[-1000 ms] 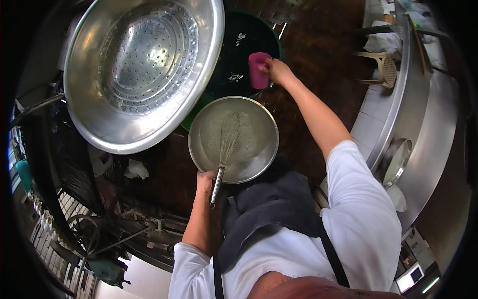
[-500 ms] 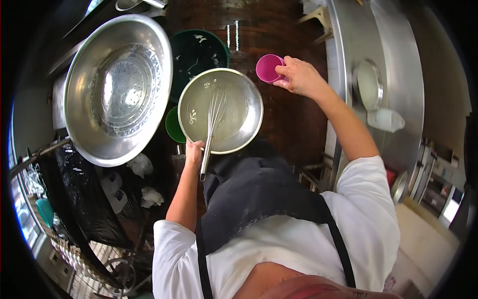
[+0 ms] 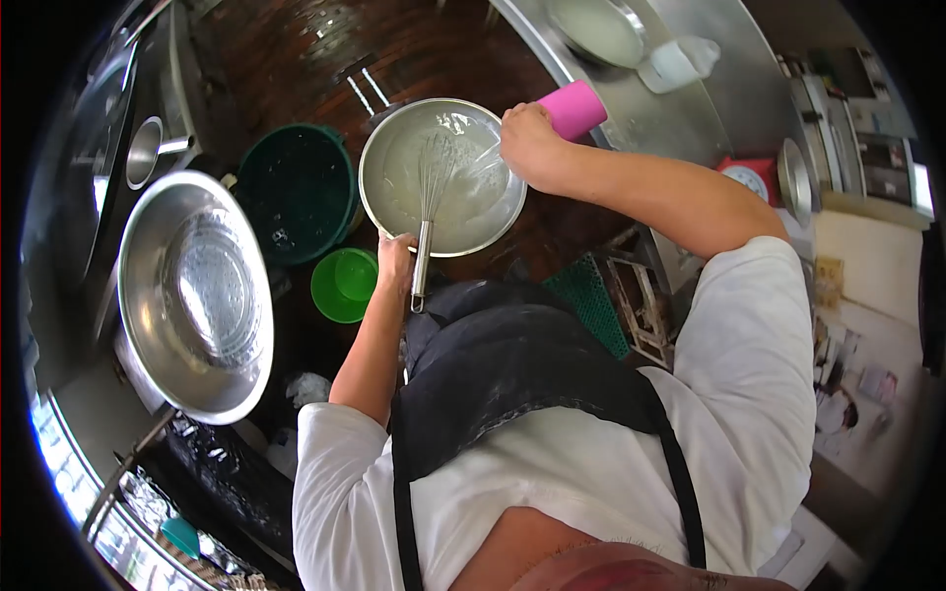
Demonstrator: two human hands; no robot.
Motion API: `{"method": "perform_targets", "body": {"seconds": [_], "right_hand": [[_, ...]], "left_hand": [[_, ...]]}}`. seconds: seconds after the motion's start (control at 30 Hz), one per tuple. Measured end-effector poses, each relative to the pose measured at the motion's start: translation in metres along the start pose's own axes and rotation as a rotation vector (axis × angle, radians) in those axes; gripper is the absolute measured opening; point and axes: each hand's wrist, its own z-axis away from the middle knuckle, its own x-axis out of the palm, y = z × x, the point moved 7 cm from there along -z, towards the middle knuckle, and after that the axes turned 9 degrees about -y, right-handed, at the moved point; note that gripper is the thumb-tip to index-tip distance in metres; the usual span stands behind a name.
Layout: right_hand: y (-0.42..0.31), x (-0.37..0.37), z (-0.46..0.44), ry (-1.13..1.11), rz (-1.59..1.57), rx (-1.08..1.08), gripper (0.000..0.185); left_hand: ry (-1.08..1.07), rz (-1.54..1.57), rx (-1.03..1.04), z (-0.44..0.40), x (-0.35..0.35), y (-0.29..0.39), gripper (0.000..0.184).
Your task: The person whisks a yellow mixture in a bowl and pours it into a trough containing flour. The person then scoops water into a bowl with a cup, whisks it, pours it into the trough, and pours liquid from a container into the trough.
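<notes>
My left hand (image 3: 396, 258) grips the near rim of a round metal bowl (image 3: 376, 212), close beside the whisk handle. A wire whisk (image 3: 426, 231) leans in the bowl, its wires in a pale, cloudy liquid (image 3: 473, 222) and its handle sticking out over the near rim. At the bowl's right edge, my right hand (image 3: 532, 148) is closed around a pink cup (image 3: 574, 108). The cup is tipped, and a clear stream runs from beside the hand into the bowl. The cup's mouth is hidden behind my fingers.
A large metal basin (image 3: 148, 295) stands at left. A dark green tub (image 3: 296, 197) and a bright green bucket (image 3: 343, 286) sit below on the floor. On the steel counter (image 3: 680, 128) at right are a pan of pale liquid (image 3: 596, 32), a white plastic jug (image 3: 678, 65) and a red scale (image 3: 746, 177).
The pink cup has gone from upright, apart from the bowl, to tipped at its right rim, with liquid now pouring in. My view has turned toward the right-hand counter.
</notes>
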Motion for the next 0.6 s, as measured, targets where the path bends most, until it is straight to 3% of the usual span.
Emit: {"method": "perform_targets", "body": {"seconds": [0.1, 0.2, 0.23, 0.33, 0.47, 0.6], "right_hand": [[0.030, 0.039, 0.035, 0.067, -0.069, 0.086, 0.020], [0.064, 0.110, 0.059, 0.431, -0.384, 0.161, 0.026], [0.078, 0.131, 0.073, 0.464, -0.517, 0.192, 0.030], [0.119, 0.203, 0.121, 0.562, -0.942, 0.373, 0.035], [0.157, 0.347, 0.117, 0.569, -1.187, 0.710, 0.043], [0.156, 0.473, 0.084, 0.391, -1.358, 0.839, 0.044]], "left_hand": [[-0.065, -0.060, 0.003, -0.009, 0.037, -0.016, 0.041], [-0.089, -0.100, -0.070, -0.001, 0.074, -0.035, 0.028], [-0.058, -0.143, -0.014, -0.002, 0.083, -0.042, 0.022], [-0.056, -0.193, -0.126, 0.015, 0.113, -0.065, 0.016], [-0.035, -0.233, -0.142, 0.063, 0.162, -0.072, 0.015], [-0.010, -0.280, -0.115, 0.084, 0.165, -0.107, 0.023]]}}
